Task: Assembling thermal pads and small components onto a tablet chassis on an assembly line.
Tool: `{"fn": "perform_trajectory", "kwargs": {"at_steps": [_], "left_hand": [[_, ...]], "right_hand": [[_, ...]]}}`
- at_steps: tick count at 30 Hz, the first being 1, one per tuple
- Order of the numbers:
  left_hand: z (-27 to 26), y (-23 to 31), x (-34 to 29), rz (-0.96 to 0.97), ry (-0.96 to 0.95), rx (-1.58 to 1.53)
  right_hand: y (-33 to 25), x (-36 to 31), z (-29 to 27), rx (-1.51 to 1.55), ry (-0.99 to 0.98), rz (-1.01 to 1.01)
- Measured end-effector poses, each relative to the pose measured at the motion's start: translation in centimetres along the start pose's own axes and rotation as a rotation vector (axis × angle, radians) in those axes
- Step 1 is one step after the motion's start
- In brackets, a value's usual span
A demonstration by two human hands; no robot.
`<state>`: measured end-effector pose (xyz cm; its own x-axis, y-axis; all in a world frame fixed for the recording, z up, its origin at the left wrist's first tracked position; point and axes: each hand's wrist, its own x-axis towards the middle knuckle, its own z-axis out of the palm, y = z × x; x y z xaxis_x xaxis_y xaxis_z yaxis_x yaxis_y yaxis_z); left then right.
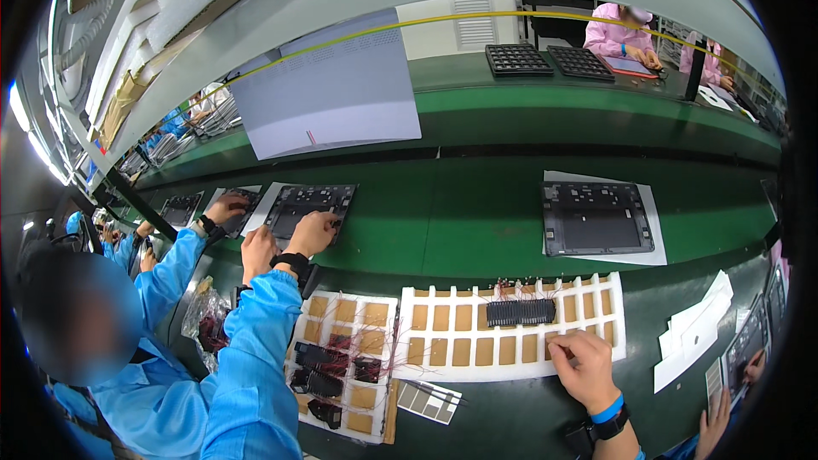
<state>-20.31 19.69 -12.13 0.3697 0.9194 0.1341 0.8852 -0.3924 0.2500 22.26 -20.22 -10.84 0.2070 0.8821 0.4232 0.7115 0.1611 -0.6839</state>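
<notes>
The left hand [312, 233] curled over the far tablet [307, 198], the right hand [584, 366] bunched at the near tray [494, 332], any pinch unclear; handling seemed underway, the next move needing steadiness.

Two black trays [518, 60] sit near a person in pink [615, 35].

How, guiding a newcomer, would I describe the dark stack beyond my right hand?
In front of the green surface, find the right white foam tray. Its far row holds the dark stack, neatly aligned, unlike dark pieces scattered in the left tray.
</notes>
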Motion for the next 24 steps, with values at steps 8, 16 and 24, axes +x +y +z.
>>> {"fn": "perform_trajectory", "kwargs": {"at_steps": [8, 16, 24], "left_hand": [[0.8, -1.4, -1.0, 0.039, -0.026, -0.009], [0.1, -1.0, -1.8, 0.037, -0.033, -0.009], [0.0, -1.2, -2.2, 0.104, 0.072, 0.187]], "right_hand": [[0.2, -0.2, 0.1, 0.014, -0.002, 0.017], [0.0, -0.1, 0.1, -0.006, -0.002, 0.006], [0.5, -0.3, 0.1, 0.009, 0.007, -0.052]]}}
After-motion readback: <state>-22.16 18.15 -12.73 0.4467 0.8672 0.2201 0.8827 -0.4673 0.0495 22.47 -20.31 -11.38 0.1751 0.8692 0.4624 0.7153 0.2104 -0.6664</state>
